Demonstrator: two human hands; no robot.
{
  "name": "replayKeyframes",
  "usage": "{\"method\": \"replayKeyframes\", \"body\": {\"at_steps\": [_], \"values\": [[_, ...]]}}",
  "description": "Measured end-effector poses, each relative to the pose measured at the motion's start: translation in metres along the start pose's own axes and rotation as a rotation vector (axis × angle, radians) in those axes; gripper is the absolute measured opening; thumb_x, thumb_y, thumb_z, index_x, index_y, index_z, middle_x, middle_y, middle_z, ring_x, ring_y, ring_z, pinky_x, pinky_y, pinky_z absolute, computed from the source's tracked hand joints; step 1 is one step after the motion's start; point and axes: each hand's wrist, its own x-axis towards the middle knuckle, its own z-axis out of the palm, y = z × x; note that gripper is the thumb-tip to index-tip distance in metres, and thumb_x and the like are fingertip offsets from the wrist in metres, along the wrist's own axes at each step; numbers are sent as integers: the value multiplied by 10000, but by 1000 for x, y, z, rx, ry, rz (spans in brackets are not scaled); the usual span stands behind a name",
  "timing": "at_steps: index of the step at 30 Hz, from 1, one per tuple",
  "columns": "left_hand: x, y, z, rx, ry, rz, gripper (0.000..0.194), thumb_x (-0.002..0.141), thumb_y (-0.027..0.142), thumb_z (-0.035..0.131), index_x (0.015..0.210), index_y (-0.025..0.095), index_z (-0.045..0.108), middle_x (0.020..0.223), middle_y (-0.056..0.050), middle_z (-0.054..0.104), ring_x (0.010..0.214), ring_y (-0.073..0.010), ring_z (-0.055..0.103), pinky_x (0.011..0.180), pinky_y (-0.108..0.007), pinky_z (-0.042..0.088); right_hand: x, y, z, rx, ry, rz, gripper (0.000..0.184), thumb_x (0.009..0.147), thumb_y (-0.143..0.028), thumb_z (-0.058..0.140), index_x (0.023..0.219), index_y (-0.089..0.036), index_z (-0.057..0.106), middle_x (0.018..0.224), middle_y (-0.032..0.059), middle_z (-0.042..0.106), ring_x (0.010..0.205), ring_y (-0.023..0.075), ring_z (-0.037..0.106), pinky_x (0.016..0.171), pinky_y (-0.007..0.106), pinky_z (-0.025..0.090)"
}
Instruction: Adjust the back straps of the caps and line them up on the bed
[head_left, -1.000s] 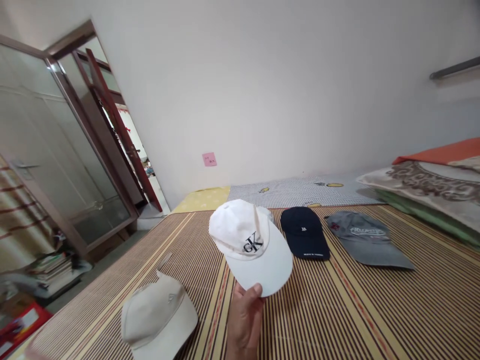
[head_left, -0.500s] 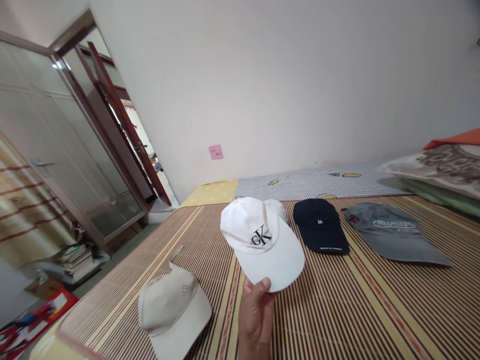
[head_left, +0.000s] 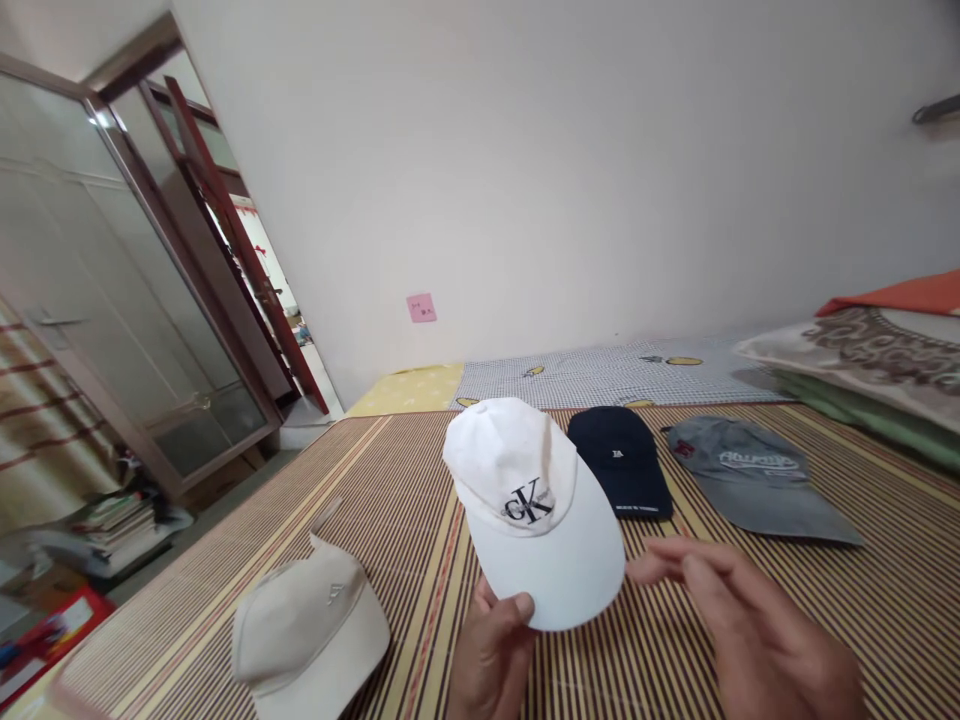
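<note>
My left hand (head_left: 491,655) pinches the front edge of the brim of a white cap (head_left: 529,505) with a black "CK" logo, holding it up above the striped mat (head_left: 750,620). My right hand (head_left: 750,635) hovers just right of the brim, fingers stretched toward it and slightly blurred, holding nothing. A beige cap (head_left: 311,635) lies on the mat to the left. A navy cap (head_left: 621,462) and a grey cap (head_left: 754,480) lie farther back on the right.
Folded bedding and pillows (head_left: 862,370) are stacked at the right. A checked sheet (head_left: 600,375) lines the white wall. A glass door and open doorway (head_left: 187,280) stand at the left, with piled books (head_left: 112,520) on the floor beside the bed edge.
My right hand has come into view at the lower right, reaching toward the white cap's brim. The white cap has come a little closer and lower in my left hand.
</note>
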Motion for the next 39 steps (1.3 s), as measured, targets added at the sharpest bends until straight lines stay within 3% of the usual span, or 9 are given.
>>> {"method": "replayKeyframes", "body": {"at_steps": [3,6,12,16,20,23,26,33,39], "values": [[-2,-4,-2,24,-61,-52,630,671,220,890,1281,170,741,1279,-147,790,1340,-392,639,1216,-544,424,23,24,-3,51,112,198,576,873,-761,621,1084,-246,770,1187,94,807,1111,319,743,958,390,605],[-3,-10,-5,47,-104,-101,580,640,235,903,1201,161,778,1216,-150,813,1301,-400,666,1198,-541,442,31,44,1,261,14,381,691,791,-796,699,1183,-230,768,1308,118,772,1199,350,712,1034,453,578],[-6,-16,-1,107,-184,-183,552,672,238,900,1204,154,776,1174,-157,826,1263,-395,694,1182,-542,458,26,50,6,808,-143,738,560,760,-547,896,1202,-218,794,1147,108,837,1127,331,773,938,382,646],[-8,-12,4,56,-164,-177,606,692,226,893,1278,167,749,1205,-161,817,1314,-399,662,1224,-560,415,23,39,4,898,-127,848,671,748,-378,948,1358,-220,715,1118,88,844,1074,319,794,1000,409,634],[-4,-7,7,-97,-112,-161,418,844,406,788,1209,202,793,1226,-138,814,1437,-369,562,1282,-530,339,18,42,7,952,-146,949,771,721,-318,960,1417,-166,664,1122,133,836,1052,349,798,1007,464,628],[2,-5,8,-149,-97,-276,510,890,590,687,1202,203,798,1274,-137,794,1495,-358,495,1289,-537,318,12,47,15,989,-178,1006,708,743,-288,931,1387,-133,680,1126,155,831,1065,358,793,1037,487,605],[5,-5,9,-157,-51,-319,580,889,622,662,1271,198,765,1325,-138,769,1512,-361,471,1284,-566,310,8,45,22,1081,-251,1091,585,765,-295,892,1297,-111,734,1125,175,827,1121,376,771,1073,523,572],[4,-8,12,-184,-76,-368,726,832,662,701,1379,184,700,1436,-157,698,1532,-393,430,1290,-577,280,6,36,26,1146,-497,1001,543,805,-510,805,1163,-101,804,1172,207,807,1275,418,683,1119,600,504],[0,-3,33,-206,-46,-135,853,845,664,710,1576,288,483,1519,-125,636,1508,-383,466,1283,-579,286,4,35,28,1022,-394,777,484,922,-499,719,1277,-173,764,1254,142,798,1312,369,666,1098,546,528]]}}
